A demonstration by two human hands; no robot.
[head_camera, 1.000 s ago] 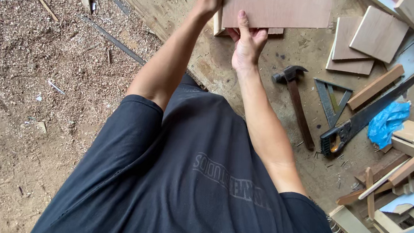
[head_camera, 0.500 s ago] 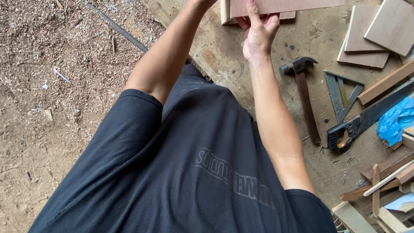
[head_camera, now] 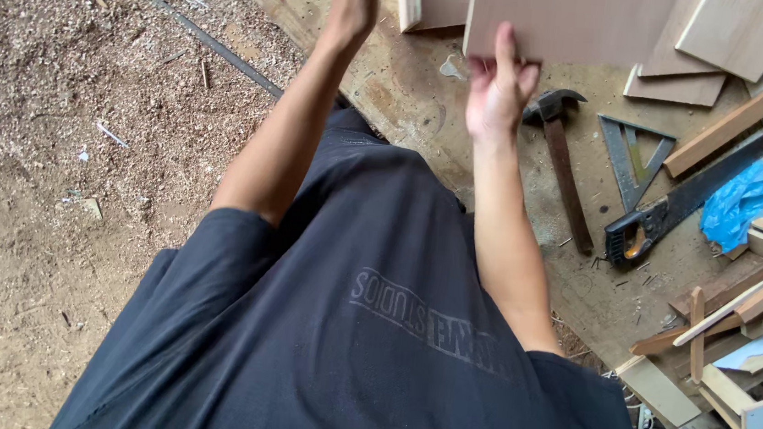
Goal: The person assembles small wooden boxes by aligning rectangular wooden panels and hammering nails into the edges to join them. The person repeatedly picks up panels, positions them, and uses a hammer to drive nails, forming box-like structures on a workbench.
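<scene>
Sawdust-strewn workshop floor below; right hand [head_camera: 500,91] pinches the lower edge of a flat wooden panel [head_camera: 569,19], which extends up and rightward from the grip; left hand [head_camera: 352,0] nearby, its grip hidden.

No boxed package, sign or screen is showing anywhere on the work floor. The nearest thing to packaging is a crumpled blue plastic bag [head_camera: 744,202], lying at the right edge just beside the far end of the handsaw [head_camera: 691,197]. A faint grey print is showing across the dark shirt [head_camera: 344,331].
</scene>
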